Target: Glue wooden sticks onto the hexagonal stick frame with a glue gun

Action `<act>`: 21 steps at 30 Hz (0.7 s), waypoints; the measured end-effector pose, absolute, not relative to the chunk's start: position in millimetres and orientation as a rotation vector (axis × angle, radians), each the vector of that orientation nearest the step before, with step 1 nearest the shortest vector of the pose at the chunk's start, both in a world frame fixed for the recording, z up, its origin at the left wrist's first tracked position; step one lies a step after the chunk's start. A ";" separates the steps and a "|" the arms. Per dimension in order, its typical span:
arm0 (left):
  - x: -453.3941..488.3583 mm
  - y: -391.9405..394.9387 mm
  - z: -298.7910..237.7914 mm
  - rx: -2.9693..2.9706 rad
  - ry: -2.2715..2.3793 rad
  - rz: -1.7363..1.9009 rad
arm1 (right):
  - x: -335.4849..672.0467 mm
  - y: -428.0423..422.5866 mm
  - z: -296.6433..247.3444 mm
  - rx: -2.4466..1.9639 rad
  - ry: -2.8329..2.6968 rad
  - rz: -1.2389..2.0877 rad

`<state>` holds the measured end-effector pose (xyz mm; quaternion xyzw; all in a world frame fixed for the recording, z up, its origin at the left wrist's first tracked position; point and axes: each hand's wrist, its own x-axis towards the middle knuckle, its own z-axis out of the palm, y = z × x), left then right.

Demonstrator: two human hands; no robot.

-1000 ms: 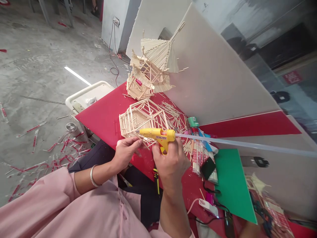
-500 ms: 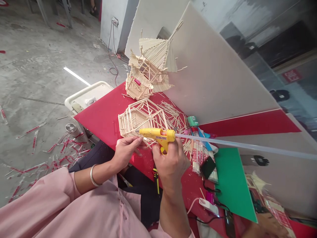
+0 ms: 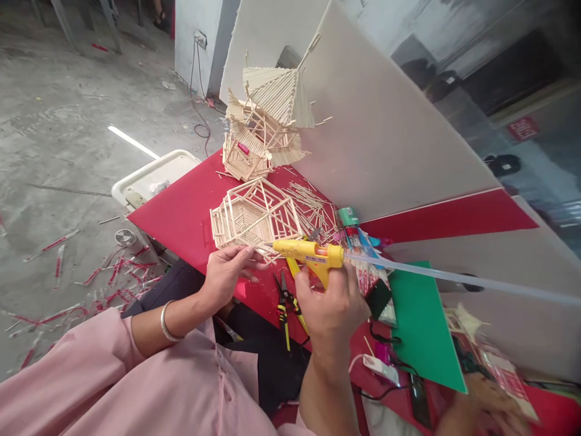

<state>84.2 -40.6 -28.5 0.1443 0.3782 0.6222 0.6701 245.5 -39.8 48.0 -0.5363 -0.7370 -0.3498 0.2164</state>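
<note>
Now R hand (image 3: pixel 333 306) fingers gripping glue gun (image 3: pixel 308 253); L hand (image 3: pixel 224 272) pinching stick frame (image 3: pixel 254 212).

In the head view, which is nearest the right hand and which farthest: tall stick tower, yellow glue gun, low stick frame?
1. yellow glue gun: gripped in the right hand.
2. low stick frame: just beyond the nozzle, to the left.
3. tall stick tower: farthest back, upper left.

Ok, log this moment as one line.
left hand: touching stick frame | right hand: gripping yellow glue gun, nozzle near frame | pliers: at edge of red table
</note>
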 end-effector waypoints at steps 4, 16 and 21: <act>85.5 -41.1 -28.1 0.300 0.847 1.420 | 262.1 -46.7 51.3 -1.460 -2.008 -1.141; 87.4 -40.7 -33.2 0.315 0.829 1.448 | 266.7 -48.6 45.4 -1.469 -2.052 -1.145; 87.4 -40.3 -33.4 0.318 0.837 1.447 | 263.5 -49.3 49.6 -1.449 -2.087 -1.144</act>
